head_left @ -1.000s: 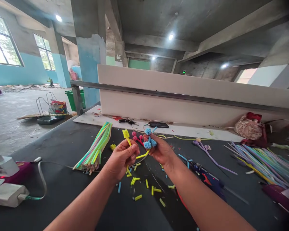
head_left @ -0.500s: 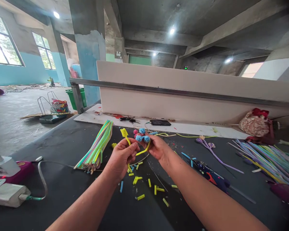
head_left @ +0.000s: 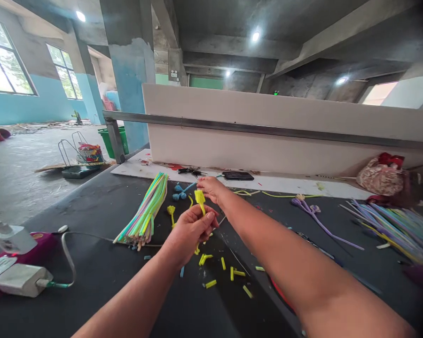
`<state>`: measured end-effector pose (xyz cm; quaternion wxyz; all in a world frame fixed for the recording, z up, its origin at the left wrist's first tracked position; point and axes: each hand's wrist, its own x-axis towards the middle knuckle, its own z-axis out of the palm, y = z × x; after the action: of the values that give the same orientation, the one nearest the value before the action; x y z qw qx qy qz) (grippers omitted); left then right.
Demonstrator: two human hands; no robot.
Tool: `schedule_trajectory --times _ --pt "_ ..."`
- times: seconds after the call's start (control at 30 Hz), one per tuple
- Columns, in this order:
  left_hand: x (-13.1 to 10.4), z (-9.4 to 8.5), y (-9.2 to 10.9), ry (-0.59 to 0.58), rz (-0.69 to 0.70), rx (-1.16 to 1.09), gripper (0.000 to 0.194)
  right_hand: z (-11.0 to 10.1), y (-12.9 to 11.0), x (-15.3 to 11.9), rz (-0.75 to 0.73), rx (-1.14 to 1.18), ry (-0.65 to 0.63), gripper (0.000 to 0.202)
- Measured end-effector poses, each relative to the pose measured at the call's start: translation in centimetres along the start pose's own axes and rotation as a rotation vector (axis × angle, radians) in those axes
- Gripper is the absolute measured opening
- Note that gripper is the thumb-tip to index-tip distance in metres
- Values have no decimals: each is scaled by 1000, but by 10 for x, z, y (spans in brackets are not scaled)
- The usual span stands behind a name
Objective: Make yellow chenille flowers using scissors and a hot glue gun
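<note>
My left hand [head_left: 195, 225] is closed on a yellow pipe-cleaner flower [head_left: 200, 197], its head upright above the fingers. Beyond it, my right hand [head_left: 210, 188] reaches toward the back of the black table [head_left: 102, 300]; its fingertips are near the stem of a blue pipe-cleaner flower piece [head_left: 179, 192], and whether they grip it is unclear. Another yellow flower [head_left: 171, 211] lies left of my left hand. Short yellow cut pieces [head_left: 210, 284] are scattered in front of the hands.
A bundle of pipe cleaners [head_left: 146, 211] lies at left, near a power strip [head_left: 38, 246] and chargers. At back are keys [head_left: 188, 170] and a phone [head_left: 238, 175]. A purple flower [head_left: 313, 211], more pipe cleaners [head_left: 391, 225] and a patterned bag [head_left: 380, 176] are at right.
My right hand has moved up and away from my left hand. The blue flower piece that was at my right hand now lies farther back and left. My left hand still holds the yellow flower.
</note>
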<state>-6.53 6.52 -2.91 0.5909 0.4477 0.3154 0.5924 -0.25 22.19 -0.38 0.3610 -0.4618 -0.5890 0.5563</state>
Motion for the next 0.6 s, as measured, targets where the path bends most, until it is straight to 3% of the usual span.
schedule_trajectory --times 0.1,0.27,0.43,0.6 --pt "-4 5 -4 -70 -49 52 32 -24 -6 -29 -54 15 36 28" --pt "-12 14 -3 -127 -143 126 35 -59 -7 -106 -206 41 55 14" --pt "-21 24 0 -203 -217 330 34 -69 7 -173 -259 -15 106 18" --pt "-31 33 -3 -287 -219 563 38 -72 31 -213 -250 -124 157 27"
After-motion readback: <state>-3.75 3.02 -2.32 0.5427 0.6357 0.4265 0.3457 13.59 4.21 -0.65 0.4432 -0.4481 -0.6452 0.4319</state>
